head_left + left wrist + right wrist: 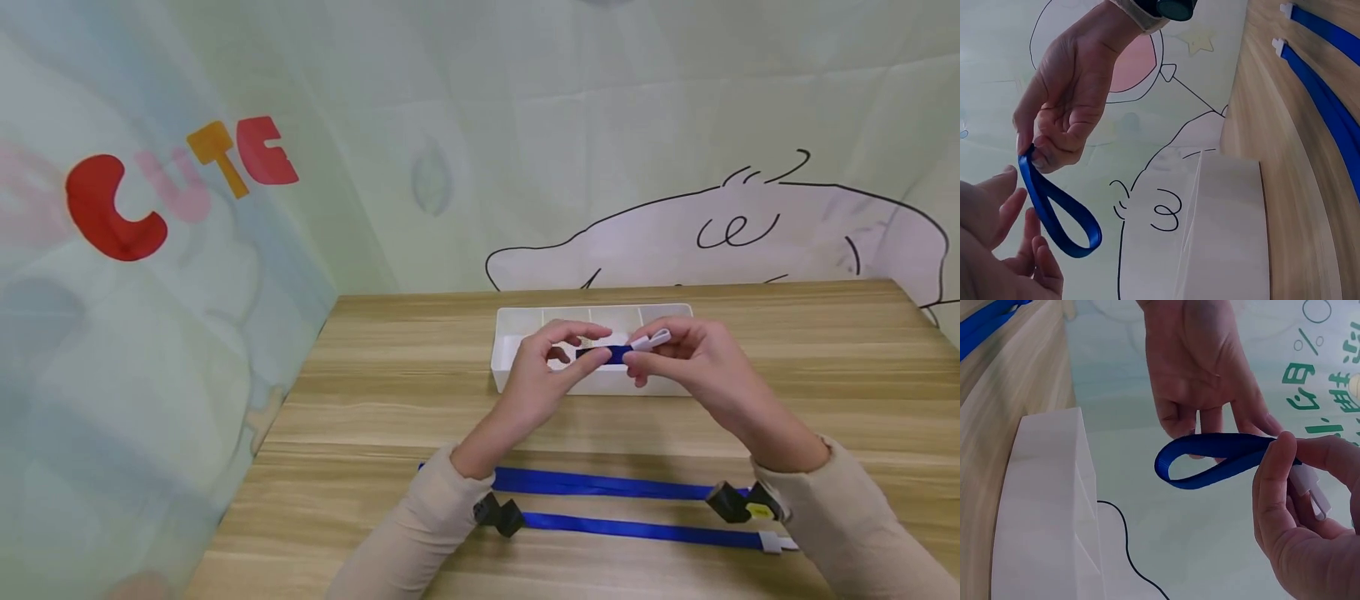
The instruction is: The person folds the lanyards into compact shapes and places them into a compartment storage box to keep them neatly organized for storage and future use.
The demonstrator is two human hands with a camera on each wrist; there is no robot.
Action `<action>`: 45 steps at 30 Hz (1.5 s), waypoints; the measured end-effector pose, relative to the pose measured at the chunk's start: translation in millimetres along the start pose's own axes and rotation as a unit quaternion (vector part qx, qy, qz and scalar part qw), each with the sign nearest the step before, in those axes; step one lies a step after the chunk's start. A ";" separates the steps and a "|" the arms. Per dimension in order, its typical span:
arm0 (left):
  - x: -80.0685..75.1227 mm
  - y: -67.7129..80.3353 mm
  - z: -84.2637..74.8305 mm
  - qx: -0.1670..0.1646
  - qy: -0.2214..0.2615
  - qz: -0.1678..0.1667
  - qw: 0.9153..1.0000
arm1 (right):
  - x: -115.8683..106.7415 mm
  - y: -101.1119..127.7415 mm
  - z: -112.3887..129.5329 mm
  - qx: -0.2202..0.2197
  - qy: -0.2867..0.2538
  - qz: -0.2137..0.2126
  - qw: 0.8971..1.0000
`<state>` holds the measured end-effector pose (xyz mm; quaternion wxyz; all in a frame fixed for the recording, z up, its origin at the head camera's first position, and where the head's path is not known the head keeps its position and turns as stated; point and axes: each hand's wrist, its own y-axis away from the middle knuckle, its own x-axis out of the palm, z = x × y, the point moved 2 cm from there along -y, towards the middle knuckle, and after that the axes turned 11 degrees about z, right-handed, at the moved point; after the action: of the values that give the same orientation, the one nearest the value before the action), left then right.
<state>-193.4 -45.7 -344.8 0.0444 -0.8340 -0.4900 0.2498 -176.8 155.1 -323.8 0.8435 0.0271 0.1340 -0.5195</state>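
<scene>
A blue lanyard (617, 355), folded into a short loop, is held up above the front of the white tray (600, 382). My right hand (701, 358) pinches it between thumb and fingers near its white clip (651, 340), which sticks out past the fingers. In the right wrist view the loop of the strap (1210, 447) points away from that grip. My left hand (547, 367) is at the loop's other end, thumb tip against the strap and fingers spread loosely. From the left wrist view, the left fingers (1030, 250) lie alongside the hanging loop.
Two more blue lanyards lie stretched across the wooden table in front of the tray, a farther lanyard (600, 483) and a nearer lanyard (645, 531) with a white clip (771, 542). Both forearms reach over them. Behind the table hangs a printed curtain (450, 167).
</scene>
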 end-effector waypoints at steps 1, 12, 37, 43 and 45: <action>-0.9 0.3 0.8 -0.001 -0.013 0.005 1.000 | -0.6 0.5 0.4 -0.002 -0.002 0.001 1.000; -4.6 2.1 17.9 -0.055 0.070 0.091 0.992 | -4.8 5.8 4.3 -0.018 -0.036 0.005 0.999; -9.1 2.6 28.2 -0.098 0.209 0.063 0.971 | -19.3 12.9 2.4 -0.038 -0.079 0.002 0.996; -9.0 2.7 28.5 -0.097 0.224 0.051 0.968 | -21.6 13.6 1.4 -0.040 -0.073 -0.002 0.997; -9.0 2.6 28.1 -0.098 0.229 0.047 0.967 | -22.3 13.9 1.2 -0.038 -0.072 -0.003 0.997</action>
<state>-207.8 -59.5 -366.7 0.0619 -0.8914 -0.4490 0.0052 -173.7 180.6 -318.3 0.8498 -0.0427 0.0928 -0.5171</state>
